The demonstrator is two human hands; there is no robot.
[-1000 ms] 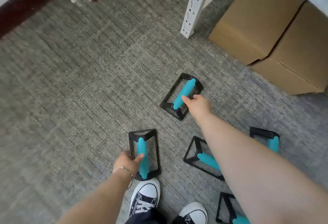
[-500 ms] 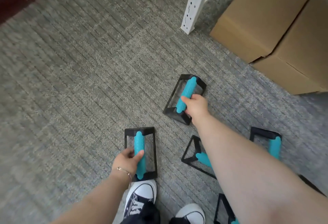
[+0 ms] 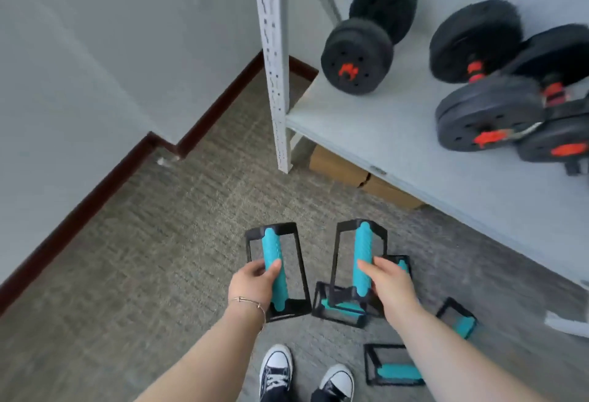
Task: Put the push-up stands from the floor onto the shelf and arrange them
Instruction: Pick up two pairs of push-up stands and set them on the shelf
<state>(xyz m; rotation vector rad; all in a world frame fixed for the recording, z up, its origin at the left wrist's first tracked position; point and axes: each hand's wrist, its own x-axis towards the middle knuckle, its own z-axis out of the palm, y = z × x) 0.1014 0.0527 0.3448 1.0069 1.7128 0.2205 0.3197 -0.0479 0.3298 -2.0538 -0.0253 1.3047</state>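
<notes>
She's mid-carry: the left hand (image 3: 255,283) is wrapped round the teal grip of one push-up stand (image 3: 277,271), the right hand (image 3: 387,283) round another stand (image 3: 358,261), both apparently lifted clear of the carpet (image 3: 143,274), though the blur makes that hard to swear to. Other stands (image 3: 393,369) lie on the floor by her shoes (image 3: 275,366). Next comes setting the pair on the bare shelf (image 3: 366,134), beside the dumbbells (image 3: 360,51).

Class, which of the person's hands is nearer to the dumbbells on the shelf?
The right hand: it is below the dumbbells, closer to the shelf edge. The left hand is farther left, over open carpet.
</notes>
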